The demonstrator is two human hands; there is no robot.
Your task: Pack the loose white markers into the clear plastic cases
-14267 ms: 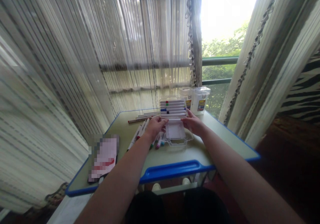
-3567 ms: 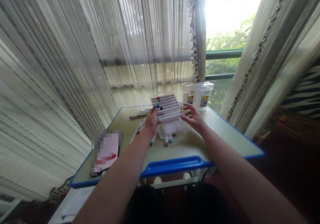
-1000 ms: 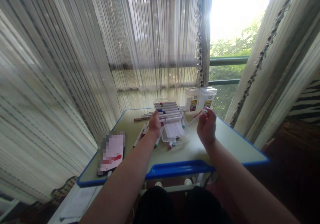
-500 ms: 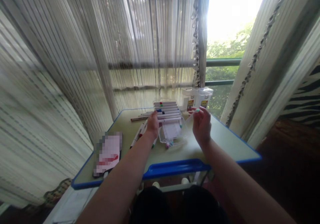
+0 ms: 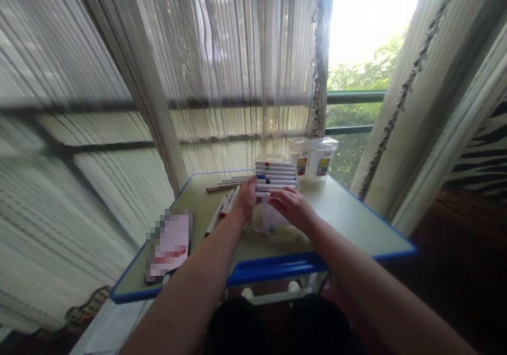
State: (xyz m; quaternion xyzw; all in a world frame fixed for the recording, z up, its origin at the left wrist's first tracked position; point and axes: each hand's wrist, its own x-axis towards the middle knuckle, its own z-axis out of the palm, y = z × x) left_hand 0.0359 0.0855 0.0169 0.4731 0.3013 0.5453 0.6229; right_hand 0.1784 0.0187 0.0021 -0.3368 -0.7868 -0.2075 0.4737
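Near the back of the table lies a clear plastic case (image 5: 297, 186) with a row of white markers (image 5: 277, 173) in it, some with red, green and blue bands. My left hand (image 5: 248, 195) is closed around the left side of this case. My right hand (image 5: 292, 205) reaches over its front, fingers bent together at the nearest markers. What sits between those fingertips is hidden. Below the hands, the clear front part (image 5: 277, 233) of the case lies on the table. Loose markers (image 5: 217, 215) rest left of my left hand.
Two clear containers (image 5: 321, 159) with labels stand at the back right. Thin pencils (image 5: 222, 188) lie left of the case. A blurred-out flat pink item (image 5: 170, 244) is at the left edge. The table (image 5: 348, 228) has a blue rim, with curtains (image 5: 237, 80) behind.
My right hand has moved left from beside the case to the front of the markers. My left hand and the case of markers have shifted slightly right.
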